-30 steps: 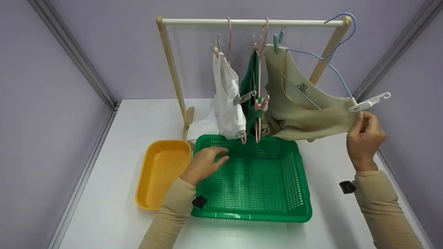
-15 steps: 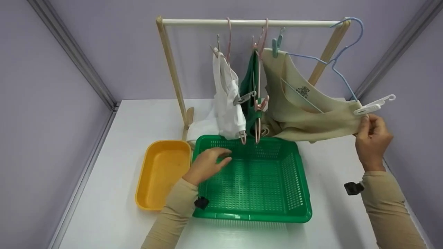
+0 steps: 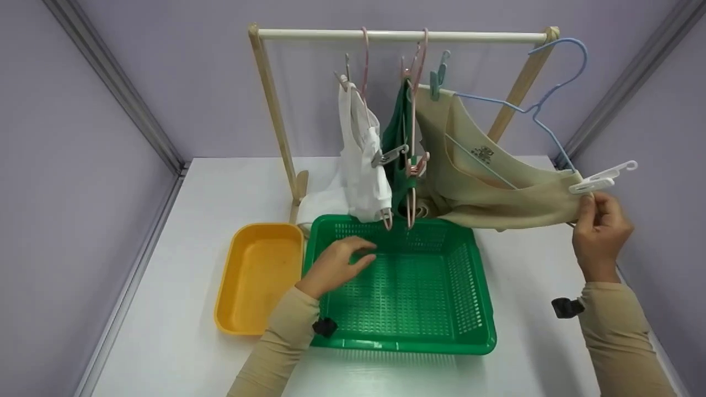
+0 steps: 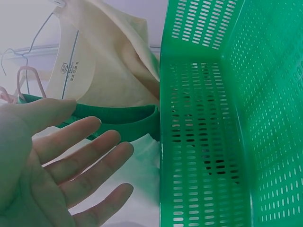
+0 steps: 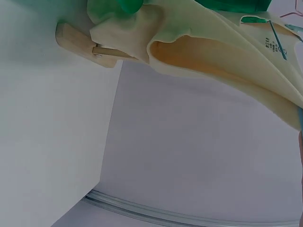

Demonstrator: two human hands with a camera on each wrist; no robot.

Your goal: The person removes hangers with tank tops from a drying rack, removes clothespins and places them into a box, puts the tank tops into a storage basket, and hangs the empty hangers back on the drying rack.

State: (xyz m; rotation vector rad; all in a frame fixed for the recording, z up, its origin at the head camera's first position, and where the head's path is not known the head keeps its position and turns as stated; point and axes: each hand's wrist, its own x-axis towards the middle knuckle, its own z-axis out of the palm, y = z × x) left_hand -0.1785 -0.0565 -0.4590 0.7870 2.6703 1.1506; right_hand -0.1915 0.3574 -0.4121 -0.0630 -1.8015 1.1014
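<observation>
At the right, my right hand [image 3: 604, 231] pinches the shoulder of a beige tank top [image 3: 496, 201] that sits on a blue hanger [image 3: 543, 105]. A white clothespin [image 3: 595, 183] clamps that shoulder just above my fingertips. The far shoulder carries a teal clothespin [image 3: 436, 85]. The hanger's hook shows in front of the rack's right end, apart from the rail. My left hand [image 3: 337, 264] hovers over the green basket [image 3: 402, 346], holding nothing; its fingers are spread in the left wrist view. In the right wrist view the tank top [image 5: 213, 61] hangs stretched, and my hand is mostly out of frame.
A rack with a white rail [image 3: 309, 35] holds a white tank top [image 3: 361, 165] and a green garment [image 3: 398, 129] on pink hangers, with clothespins. An orange tray [image 3: 222, 314] stands left of the basket. Walls border both sides of the white table [image 3: 182, 220].
My right hand has moved right and down, drawing the beige tank top and blue hanger along; the hook has dropped below the rail. My left hand has shifted slightly right.
</observation>
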